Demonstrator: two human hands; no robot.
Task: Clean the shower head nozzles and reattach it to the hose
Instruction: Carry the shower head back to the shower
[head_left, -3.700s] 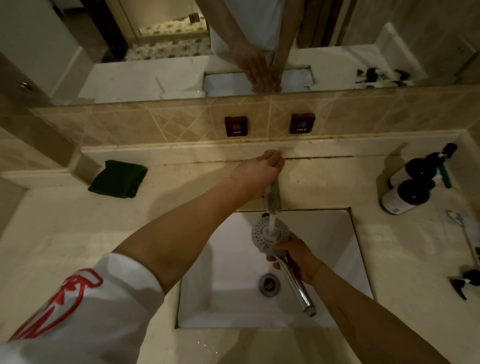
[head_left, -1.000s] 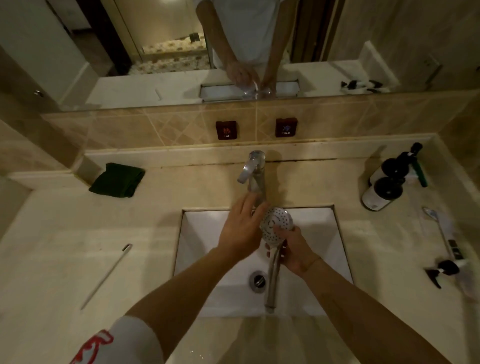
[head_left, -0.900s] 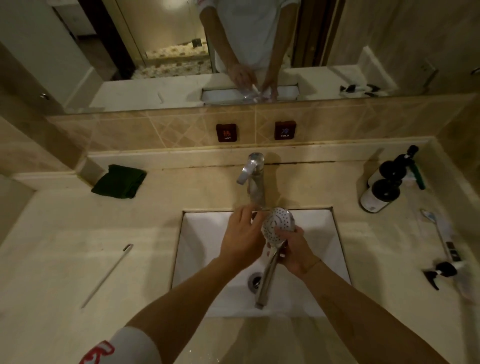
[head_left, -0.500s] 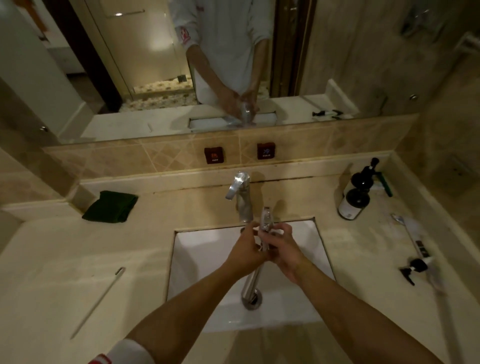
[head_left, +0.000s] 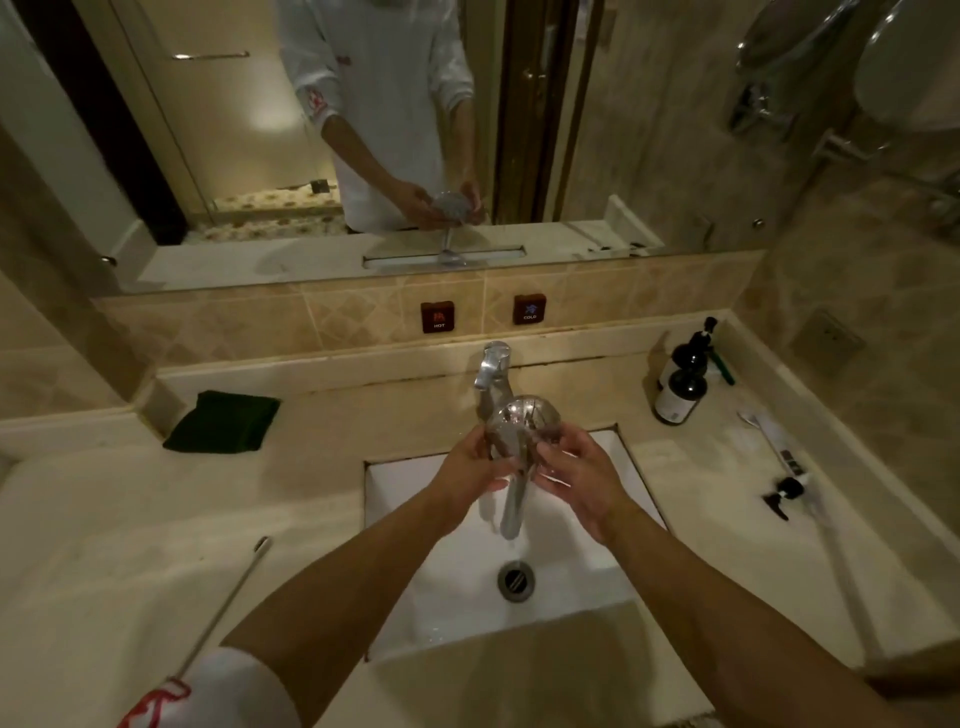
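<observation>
The chrome shower head is held over the white sink, its shiny back toward me and its handle hanging down toward the drain. My left hand grips it from the left at the base of the round head. My right hand holds it from the right, fingers curled at the head's edge. The nozzle face points away from me and shows in the mirror. No hose is in view.
The chrome tap stands just behind the shower head. A folded green cloth lies at the back left. A thin metal rod lies on the counter at left. Two dark pump bottles and small toiletries sit at right.
The water has stopped and my left hand has left the tap for the shower head. The head was turned from nozzle face up to chrome back toward me, and raised a little.
</observation>
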